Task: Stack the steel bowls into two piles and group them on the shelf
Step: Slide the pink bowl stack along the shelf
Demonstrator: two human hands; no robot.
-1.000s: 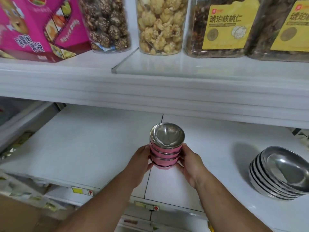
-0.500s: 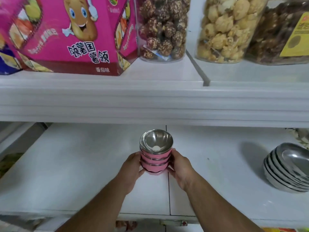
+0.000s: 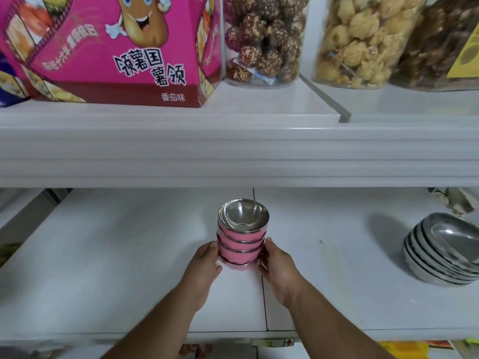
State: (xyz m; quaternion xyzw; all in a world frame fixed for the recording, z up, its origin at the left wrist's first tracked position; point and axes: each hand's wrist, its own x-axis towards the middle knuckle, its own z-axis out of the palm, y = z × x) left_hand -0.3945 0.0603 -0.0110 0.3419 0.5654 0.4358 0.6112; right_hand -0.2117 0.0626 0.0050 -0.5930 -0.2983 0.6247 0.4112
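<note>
Since the earlier frames the pink stack has travelled farther back onto the shelf and now sits lower, its base at or just above the white surface; the view has also swung so the pink snack box fills the upper left.

The stack of pink bowls (image 3: 242, 238) stands upright at centre frame, on the seam between two panels of the shelf (image 3: 103, 255). The left hand (image 3: 203, 265) and right hand (image 3: 278, 268) cup it from either side, fingers (image 3: 268, 242) closed against the lower bowls. Whether the base is fully down cannot be told.

These look like small steel bowls with pink outer skins, nested four or so deep: stiff, light singly, with some weight together, and smooth enough to slip. The column is tall for its footprint, so it would probably tip more readily than it would crush. Holding low on both flanks, as here, seems the sound grip, since the top bowl could lift away if taken by the rim.

The second pile of plain steel bowls (image 3: 445, 252) leans at the right edge, well apart from the first, so the grouping looks unfinished.
</note>
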